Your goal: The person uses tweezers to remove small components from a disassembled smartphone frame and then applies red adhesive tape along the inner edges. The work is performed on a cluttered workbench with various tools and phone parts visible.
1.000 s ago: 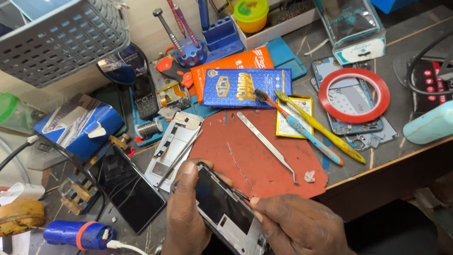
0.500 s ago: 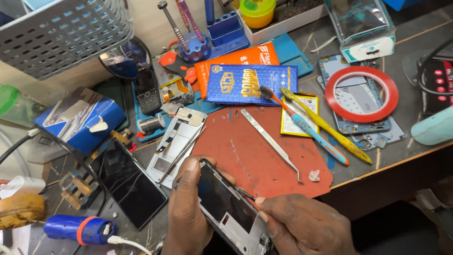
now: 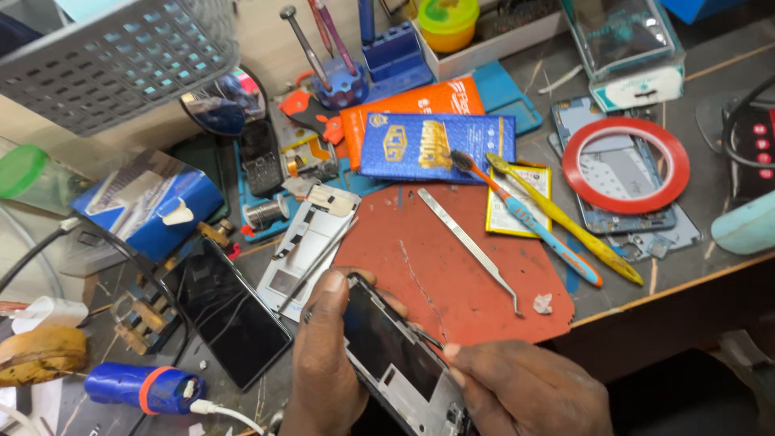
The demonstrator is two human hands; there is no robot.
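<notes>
1. Left hand [image 3: 327, 355] wraps round the open phone [image 3: 395, 355], thumb on its edge, so it stays put, low at the desk's front edge.
2. Right hand [image 3: 525, 396] pinches a thin tool [image 3: 428, 339], tip at the phone's side.
3. Red mat [image 3: 436, 258] lies just past the hands w/ metal tweezers [image 3: 472, 250] on it, close to grab.
4. Dark screen [image 3: 226, 311] lies flat to the left, near a white phone frame [image 3: 311, 238].
5. Two toothbrushes [image 3: 549, 218] & a red tape ring [image 3: 626, 165] sit further right on the desk [image 3: 710, 81].

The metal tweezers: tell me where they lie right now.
In the head view the metal tweezers lie loose on the red work mat, right of centre, left of the blue toothbrush and beyond both hands.
</notes>
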